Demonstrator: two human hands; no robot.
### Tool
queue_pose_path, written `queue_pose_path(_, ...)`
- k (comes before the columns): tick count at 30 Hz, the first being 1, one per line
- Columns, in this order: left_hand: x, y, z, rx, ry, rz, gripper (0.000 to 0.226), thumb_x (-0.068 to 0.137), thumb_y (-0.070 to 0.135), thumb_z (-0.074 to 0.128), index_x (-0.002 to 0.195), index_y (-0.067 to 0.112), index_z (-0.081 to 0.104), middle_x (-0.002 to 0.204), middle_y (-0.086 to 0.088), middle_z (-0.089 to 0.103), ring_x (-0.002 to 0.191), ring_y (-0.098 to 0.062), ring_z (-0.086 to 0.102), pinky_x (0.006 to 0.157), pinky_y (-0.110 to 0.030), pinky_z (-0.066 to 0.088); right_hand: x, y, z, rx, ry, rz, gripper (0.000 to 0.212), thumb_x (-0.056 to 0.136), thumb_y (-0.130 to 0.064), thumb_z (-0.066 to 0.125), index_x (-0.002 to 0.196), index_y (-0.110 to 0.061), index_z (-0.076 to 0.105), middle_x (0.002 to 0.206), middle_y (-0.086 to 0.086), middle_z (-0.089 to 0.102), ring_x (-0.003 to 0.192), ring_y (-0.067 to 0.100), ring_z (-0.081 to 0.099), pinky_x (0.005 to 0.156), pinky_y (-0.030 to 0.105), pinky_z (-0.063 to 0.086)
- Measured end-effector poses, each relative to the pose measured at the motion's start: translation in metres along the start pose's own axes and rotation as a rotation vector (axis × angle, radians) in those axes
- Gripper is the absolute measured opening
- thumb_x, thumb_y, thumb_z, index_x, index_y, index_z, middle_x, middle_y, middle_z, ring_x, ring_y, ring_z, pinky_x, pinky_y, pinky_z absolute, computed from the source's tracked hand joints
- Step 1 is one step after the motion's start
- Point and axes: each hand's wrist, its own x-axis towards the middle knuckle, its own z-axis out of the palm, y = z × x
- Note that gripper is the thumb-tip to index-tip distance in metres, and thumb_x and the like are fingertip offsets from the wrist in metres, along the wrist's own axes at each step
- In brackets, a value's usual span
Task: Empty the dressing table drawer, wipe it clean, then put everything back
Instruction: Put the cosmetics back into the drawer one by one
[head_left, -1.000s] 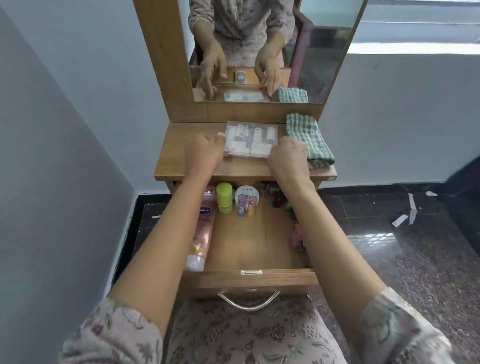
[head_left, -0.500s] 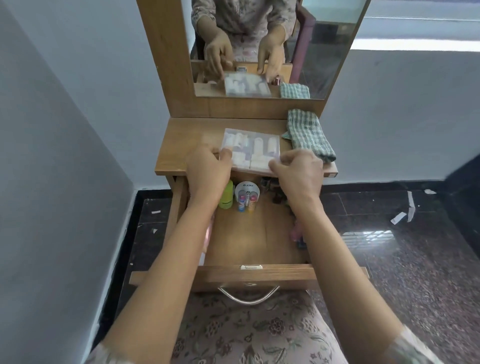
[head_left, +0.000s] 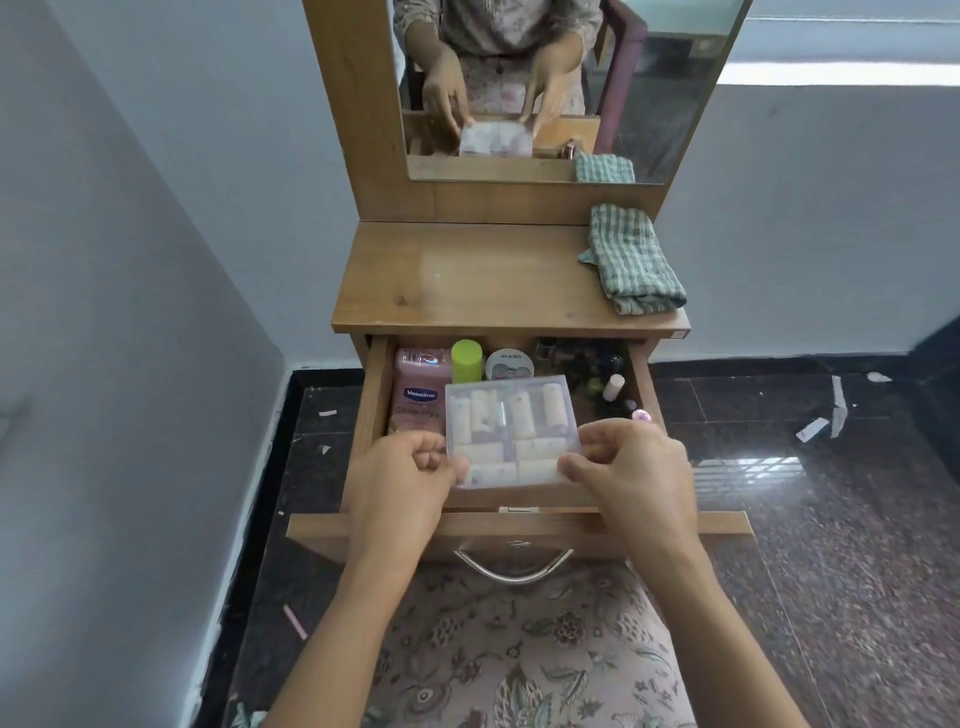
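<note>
Clear plastic box (head_left: 511, 431) is brought from the tabletop (head_left: 467, 280) down into the open drawer (head_left: 519, 530).

At the left, the box's near corner is pinched by the grip of the left hand (head_left: 400, 483), fingers curled on the edge. The Vaseline lotion bottle (head_left: 421, 389), green-capped bottle (head_left: 466, 360) and round Zudio tin (head_left: 510, 364) are seen along the drawer's left and back. The box, on the tabletop a moment ago, is now held low over the drawer's middle; contact with the drawer floor cannot be told. Its right corner is pinched likewise by the right hand (head_left: 631, 467). Only the checked cloth (head_left: 634, 260) is left on the tabletop, so the refilling is judged nearly finished.
</note>
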Motion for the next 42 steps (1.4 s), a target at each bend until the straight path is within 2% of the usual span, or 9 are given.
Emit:
queue_pose_path(3,0.006,-0.004,0.007,0.046,-0.044,-0.041,0.028,0.076,0.024,0.079,0.103,0.017,0.071,0.082,0.007,0.071,0.077,-0.009,0.067,0.078,-0.034,0.058,0.01,0.003,0.007,-0.106,-0.107,0.026,0.02,0.073,-0.024,0.076,0.093,-0.019,0.072,0.086,-0.004,0.071,0.085,0.015,0.064,0.075,0.028,0.051)
queue_pose_path(7,0.021,-0.004,0.014,0.262,-0.133,-0.053,0.033,0.078,0.025,0.078,0.108,0.015,0.069,0.098,-0.001,0.072,0.087,-0.014,0.067,0.071,-0.025,0.052,0.02,0.008,0.019,-0.114,-0.175,0.085,0.022,0.07,-0.02,0.079,0.09,-0.018,0.07,0.084,0.0,0.07,0.084,0.019,0.064,0.068,0.026,0.047)
queue_pose_path(12,0.039,-0.003,0.023,0.429,-0.259,-0.077,0.039,0.074,0.022,0.081,0.107,0.011,0.064,0.109,-0.006,0.065,0.096,-0.02,0.063,0.071,-0.028,0.047,0.032,0.004,0.035,-0.23,-0.215,0.109,0.019,0.068,-0.015,0.08,0.083,-0.011,0.069,0.08,0.004,0.067,0.076,0.021,0.064,0.069,0.034,0.057)
queue_pose_path(16,0.052,-0.001,0.03,0.522,-0.316,-0.044,0.039,0.068,0.016,0.085,0.1,0.008,0.063,0.103,-0.009,0.065,0.091,-0.023,0.065,0.077,-0.035,0.056,0.039,0.001,0.042,-0.328,-0.284,0.112,0.03,0.07,-0.012,0.077,0.095,-0.009,0.062,0.095,0.008,0.064,0.09,0.027,0.063,0.074,0.035,0.055)
queue_pose_path(29,0.056,-0.004,0.044,0.615,-0.288,0.066,0.042,0.07,0.017,0.084,0.103,0.006,0.062,0.101,-0.009,0.063,0.091,-0.023,0.062,0.078,-0.035,0.054,0.047,0.008,0.055,-0.397,-0.244,0.1,0.026,0.083,-0.003,0.064,0.107,-0.007,0.058,0.107,0.012,0.062,0.1,0.029,0.061,0.077,0.036,0.053)
queue_pose_path(35,0.046,0.001,0.04,0.584,-0.163,0.151,0.022,0.085,0.022,0.071,0.1,0.007,0.065,0.094,-0.007,0.065,0.08,-0.018,0.061,0.068,-0.028,0.052,0.046,0.008,0.052,-0.389,-0.3,0.07,0.026,0.083,-0.005,0.064,0.108,-0.006,0.058,0.106,0.012,0.063,0.095,0.027,0.062,0.077,0.036,0.055)
queue_pose_path(37,0.037,0.005,0.028,0.498,-0.066,0.211,0.025,0.088,0.033,0.066,0.098,0.011,0.067,0.09,-0.003,0.068,0.076,-0.013,0.063,0.065,-0.023,0.051,0.039,0.01,0.045,-0.323,-0.214,-0.027,0.022,0.086,-0.013,0.063,0.107,-0.009,0.062,0.101,0.008,0.067,0.089,0.023,0.064,0.075,0.035,0.056)
queue_pose_path(40,0.022,0.009,0.002,0.306,-0.034,0.3,0.028,0.086,0.045,0.062,0.099,0.021,0.067,0.09,0.007,0.069,0.079,-0.004,0.064,0.071,-0.02,0.055,0.017,0.015,0.029,-0.089,0.125,-0.354,0.014,0.09,-0.016,0.061,0.102,-0.016,0.067,0.093,-0.001,0.071,0.081,0.015,0.067,0.077,0.026,0.055)
queue_pose_path(42,0.014,0.004,-0.012,0.22,-0.002,0.324,0.03,0.084,0.048,0.062,0.101,0.024,0.068,0.093,0.01,0.068,0.083,-0.003,0.065,0.073,-0.02,0.055,0.002,0.022,0.023,0.024,0.374,-0.579,0.012,0.089,-0.007,0.064,0.099,-0.008,0.07,0.096,0.002,0.072,0.086,0.015,0.067,0.093,0.014,0.045)
